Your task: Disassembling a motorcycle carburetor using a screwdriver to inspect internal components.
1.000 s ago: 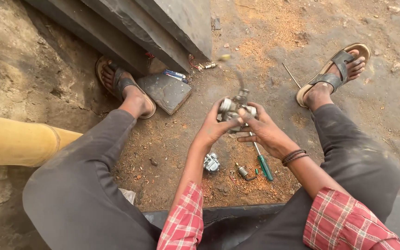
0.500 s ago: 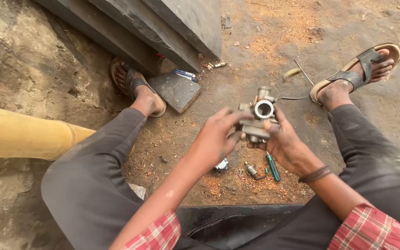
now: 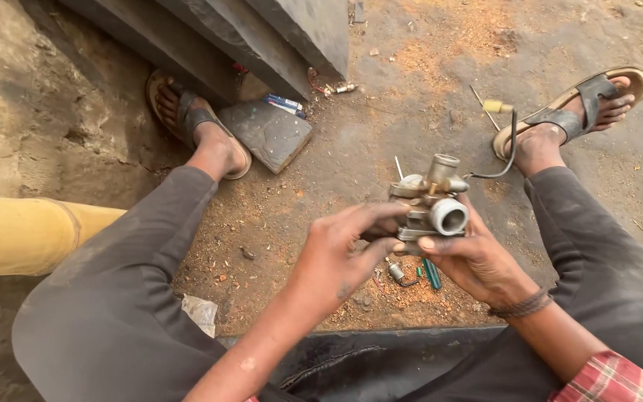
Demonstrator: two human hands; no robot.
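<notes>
I hold a small grey metal carburetor (image 3: 432, 201) in both hands above the dirt, its round opening turned toward me. My left hand (image 3: 340, 257) grips its left side with the fingers curled over the body. My right hand (image 3: 474, 260) supports it from below and the right, thumb on the lower edge. A thin black hose (image 3: 506, 152) arcs up from the carburetor's right side. Under my hands on the ground lie a green-handled screwdriver (image 3: 432, 274) and a small metal part (image 3: 396, 272).
My sandalled feet (image 3: 201, 126) (image 3: 567, 119) rest on the dirt either side. A flat dark stone slab (image 3: 266, 132) lies by grey concrete steps (image 3: 247, 37). A yellow pipe (image 3: 24, 234) runs at left. A yellow-handled tool (image 3: 491, 108) lies near the right foot.
The carburetor has come up from near the ground toward me and turned, so its round opening faces the camera. My left arm now reaches further across to it.
</notes>
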